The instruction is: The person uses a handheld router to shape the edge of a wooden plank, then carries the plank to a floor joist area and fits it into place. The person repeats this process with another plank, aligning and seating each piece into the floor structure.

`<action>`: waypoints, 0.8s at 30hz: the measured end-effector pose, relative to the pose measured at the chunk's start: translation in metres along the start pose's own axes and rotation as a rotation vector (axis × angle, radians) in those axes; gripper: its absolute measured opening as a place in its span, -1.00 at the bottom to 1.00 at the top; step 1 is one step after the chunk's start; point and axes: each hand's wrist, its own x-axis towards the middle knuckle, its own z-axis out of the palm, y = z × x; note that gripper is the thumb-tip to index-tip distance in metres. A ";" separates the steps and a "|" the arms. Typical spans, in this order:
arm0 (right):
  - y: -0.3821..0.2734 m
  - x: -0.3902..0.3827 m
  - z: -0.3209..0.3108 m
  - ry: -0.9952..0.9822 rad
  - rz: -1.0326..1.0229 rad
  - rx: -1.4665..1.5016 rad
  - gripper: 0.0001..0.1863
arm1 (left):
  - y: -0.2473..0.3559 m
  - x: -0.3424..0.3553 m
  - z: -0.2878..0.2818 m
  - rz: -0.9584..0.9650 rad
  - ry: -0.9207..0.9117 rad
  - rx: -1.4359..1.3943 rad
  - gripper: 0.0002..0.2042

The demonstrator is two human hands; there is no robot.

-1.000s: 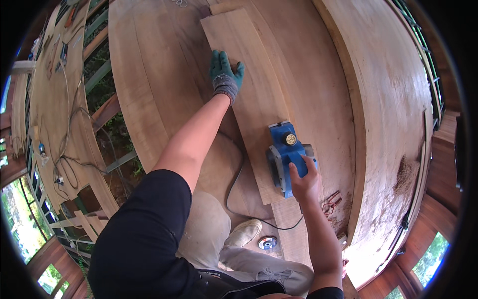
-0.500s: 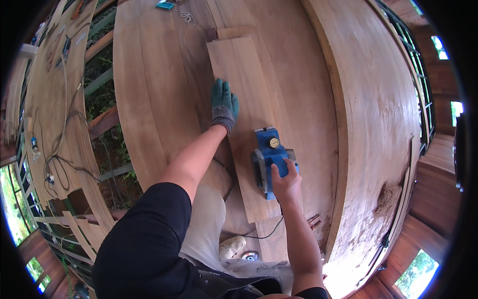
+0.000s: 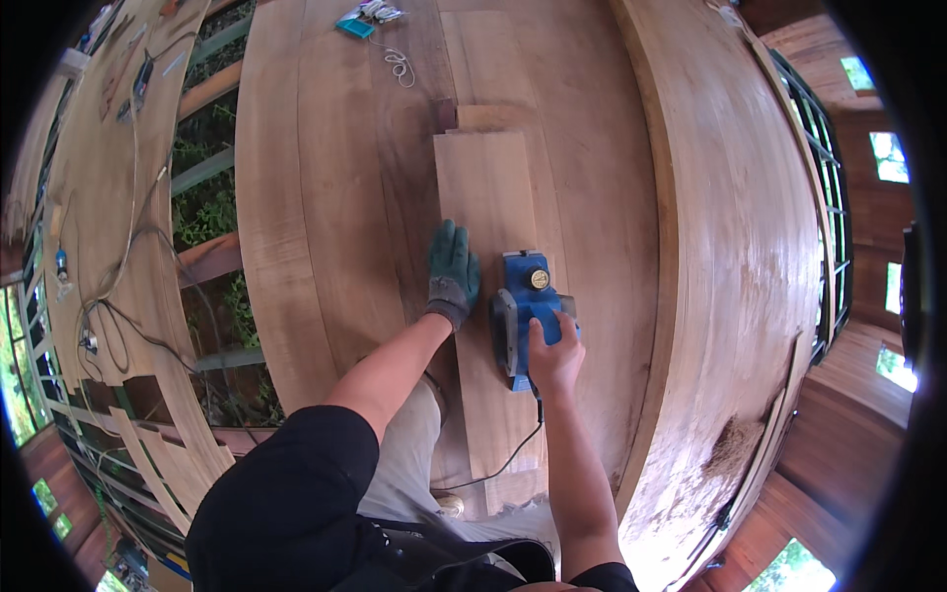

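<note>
A blue electric planer (image 3: 522,340) with a round brass-coloured knob rests on a pale wooden board (image 3: 485,183). My bare right hand (image 3: 557,357) is closed around its rear handle. Dark green glove on, my left hand (image 3: 453,273) lies on the board's left edge, fingers stretched forward, to the left of the planer and holding nothing. From the planer's back a black cord (image 3: 520,449) curves toward my leg. The board lies lengthwise in front of me on another plank, whose far end (image 3: 493,118) shows just beyond it.
Wide planks spread around the board, with a raised plank edge (image 3: 659,197) along the right. Wood shavings (image 3: 735,446) are heaped at lower right. A teal tool (image 3: 355,26) with string lies at the far end. On the left, metal bars (image 3: 202,176) span an open gap, and cables (image 3: 123,311) trail over planks.
My right hand has pushed the planer forward along the board, closer to its far end. My left hand stays at about the same spot on the edge. The view has tilted farther ahead.
</note>
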 end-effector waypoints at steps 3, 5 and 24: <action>-0.014 0.021 0.006 -0.002 0.000 -0.009 -0.56 | 0.007 0.000 -0.002 -0.106 0.023 -0.110 -0.33; -0.017 0.031 0.010 -0.005 0.005 -0.016 -0.57 | 0.012 -0.001 -0.004 -0.209 0.017 -0.179 -0.30; -0.089 0.161 0.061 -0.005 -0.021 -0.038 -0.50 | 0.017 0.000 -0.013 -0.152 -0.090 -0.088 -0.24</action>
